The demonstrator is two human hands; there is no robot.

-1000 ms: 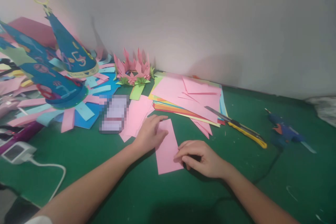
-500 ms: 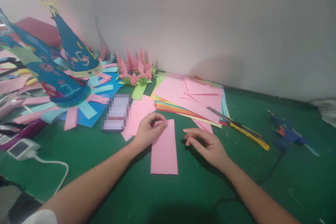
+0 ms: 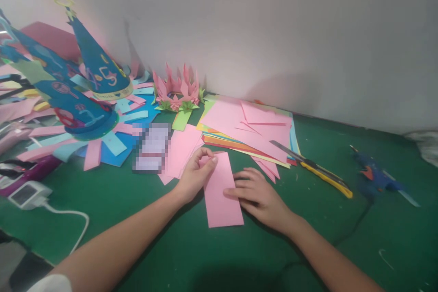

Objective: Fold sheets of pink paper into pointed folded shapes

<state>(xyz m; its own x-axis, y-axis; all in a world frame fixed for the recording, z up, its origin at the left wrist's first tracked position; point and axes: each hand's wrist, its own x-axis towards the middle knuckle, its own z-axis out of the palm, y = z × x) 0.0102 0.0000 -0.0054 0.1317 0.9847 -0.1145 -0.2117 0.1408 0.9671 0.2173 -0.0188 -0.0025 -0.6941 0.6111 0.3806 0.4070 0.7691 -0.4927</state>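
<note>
A pink paper rectangle (image 3: 224,205), taller than wide, lies slightly turned in front of me on the green table. Its upper left corner is pinched between the thumb and fingers of my left hand (image 3: 196,171). My right hand (image 3: 258,196) rests at the paper's right edge, its fingers stretched out and apart. The thumb lies over the paper's edge, while the other fingers reach along the table beside it. Just beyond my left hand are several loose pink sheets (image 3: 185,143).
Behind lies a stack of coloured paper (image 3: 222,121), a yellow cutter knife (image 3: 321,173) at its right. Farther right is a blue glue gun (image 3: 379,175). A phone (image 3: 152,146), a pink paper crown (image 3: 176,93) and blue cone hats (image 3: 97,61) stand or lie left. A white cable (image 3: 82,212) trails near my left forearm.
My right hand has moved left from beside the paper to touch its right edge. The paper has shifted a little right and tilted, with my left hand keeping its pinch.
</note>
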